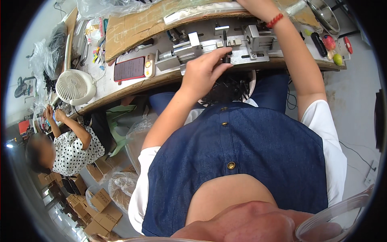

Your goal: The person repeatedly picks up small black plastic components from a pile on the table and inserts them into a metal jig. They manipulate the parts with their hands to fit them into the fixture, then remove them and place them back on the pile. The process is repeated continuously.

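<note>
My left hand (203, 71) is closed, thumb and fingers pinching a slim black rod-like part (226, 59) with a thicker lower end. The part stands over the middle of a metal clamping fixture (254, 42), between its left block (194, 42) and its right block. My right hand (258, 7), with a red bead bracelet (275, 20) at the wrist, reaches over the fixture to the far side of the bench. Its fingers run out at the top edge, close to a long white strip-like bundle (201, 12) on cardboard. Below the bench edge, many slim black pieces (227, 89) lie at my lap.
Left of the fixture lie a phone (129, 68) and a small white device (149, 65); a white fan (75, 86) stands farther left. A metal bowl (323, 16) and a black object (319, 44) sit at the right. Another person (78, 143) works at the left, near cardboard boxes (100, 199).
</note>
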Motion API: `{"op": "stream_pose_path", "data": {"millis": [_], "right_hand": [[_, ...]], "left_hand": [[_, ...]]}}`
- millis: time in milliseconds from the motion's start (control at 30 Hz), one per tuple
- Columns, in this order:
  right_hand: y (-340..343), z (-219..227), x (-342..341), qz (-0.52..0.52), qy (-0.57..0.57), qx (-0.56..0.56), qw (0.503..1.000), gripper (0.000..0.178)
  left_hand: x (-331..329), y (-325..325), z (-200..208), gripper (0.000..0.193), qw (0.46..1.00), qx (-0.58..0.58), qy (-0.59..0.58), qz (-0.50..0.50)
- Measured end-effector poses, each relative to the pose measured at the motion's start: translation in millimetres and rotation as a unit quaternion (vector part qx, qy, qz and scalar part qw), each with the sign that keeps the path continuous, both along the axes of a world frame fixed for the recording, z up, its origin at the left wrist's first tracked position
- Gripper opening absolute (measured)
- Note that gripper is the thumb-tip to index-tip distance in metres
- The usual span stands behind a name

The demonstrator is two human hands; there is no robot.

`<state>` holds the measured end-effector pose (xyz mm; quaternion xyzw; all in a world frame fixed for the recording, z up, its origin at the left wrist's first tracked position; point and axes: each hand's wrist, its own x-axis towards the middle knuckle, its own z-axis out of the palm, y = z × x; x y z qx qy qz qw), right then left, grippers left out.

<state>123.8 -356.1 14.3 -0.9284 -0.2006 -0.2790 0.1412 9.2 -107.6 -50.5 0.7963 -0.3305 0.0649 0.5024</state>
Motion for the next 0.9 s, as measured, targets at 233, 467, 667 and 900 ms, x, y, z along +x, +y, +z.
{"op": "stream_pose_path", "data": {"millis": [233,467,667,900], "right_hand": [[3.5,5.1,7.0,0.071,0.008,0.024,0.997,0.014],[6.2,23.6,-31.3,0.131,0.125,0.322,0.929,0.018],[14.4,8.4,-67.8,0.154,0.170,0.536,0.813,0.024],[30.4,-20.1,-142.5,0.134,0.045,0.203,0.969,0.021]], "left_hand": [[3.6,-9.3,-29.4,0.021,0.994,0.070,-0.058,0.061],[4.8,-20.9,-43.4,0.025,0.988,0.040,-0.129,0.069],[1.3,-17.1,-30.0,0.033,0.990,0.074,-0.091,0.072],[43.1,-6.5,17.8,0.030,0.975,0.070,-0.175,0.120]]}}
